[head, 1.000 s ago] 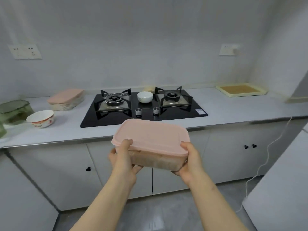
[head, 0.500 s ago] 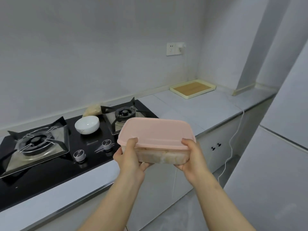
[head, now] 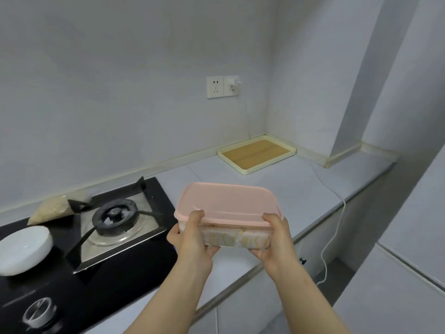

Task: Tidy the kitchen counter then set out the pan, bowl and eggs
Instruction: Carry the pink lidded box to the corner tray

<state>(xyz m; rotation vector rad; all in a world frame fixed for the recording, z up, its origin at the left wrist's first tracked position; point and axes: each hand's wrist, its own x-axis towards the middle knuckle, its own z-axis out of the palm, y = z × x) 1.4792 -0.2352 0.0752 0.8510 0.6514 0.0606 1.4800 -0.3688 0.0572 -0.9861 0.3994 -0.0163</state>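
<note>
I hold a clear food container with a pink lid (head: 226, 201) in both hands, above the counter just right of the stove. My left hand (head: 192, 239) grips its left end, thumb on the lid. My right hand (head: 277, 239) grips its right end the same way. Pale yellowish contents show through the clear wall. A white bowl (head: 22, 249) sits on the black gas stove (head: 115, 268) at the left edge. No pan or eggs are in view.
A bag of grains (head: 54, 209) lies behind the burner (head: 115, 216). A cream tray with a wooden base (head: 256, 154) sits in the far counter corner. A white cable (head: 334, 225) runs from the wall socket (head: 222, 86) over the counter edge. A white appliance (head: 409, 273) stands at the right.
My view has swung right and closer to the counter. The container, still in both hands, has moved forward over the counter beside the stove's right edge.
</note>
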